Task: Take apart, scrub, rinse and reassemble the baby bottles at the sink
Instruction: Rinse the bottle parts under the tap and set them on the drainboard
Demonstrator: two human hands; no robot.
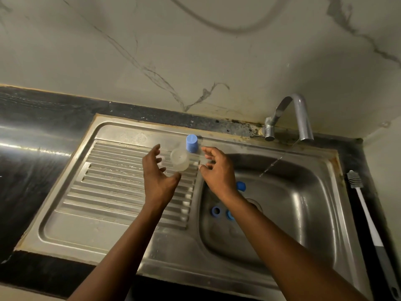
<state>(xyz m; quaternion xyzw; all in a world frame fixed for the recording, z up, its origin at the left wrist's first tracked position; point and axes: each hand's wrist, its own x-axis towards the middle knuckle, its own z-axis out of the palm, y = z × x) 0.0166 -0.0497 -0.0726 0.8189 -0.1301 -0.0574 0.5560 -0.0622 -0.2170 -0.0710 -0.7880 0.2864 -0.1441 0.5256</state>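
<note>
The clear bottle (179,159) stands upright on the ribbed drainboard (121,183), probably to drain, just beside a blue cap (191,143), with the left hand (158,177) and right hand (217,170) close on either side, each grip spread and empty, while loose blue parts (216,211) lie in the basin (293,203).

Pale wall (108,51) behind, veined in thin grey like marble, with one broad grey curve (227,29) near the top, too blurred to name. Below it, glossy black speckled tabletop (32,170), streaked with reflected light. Dark grime (245,127) along the seam between.
</note>
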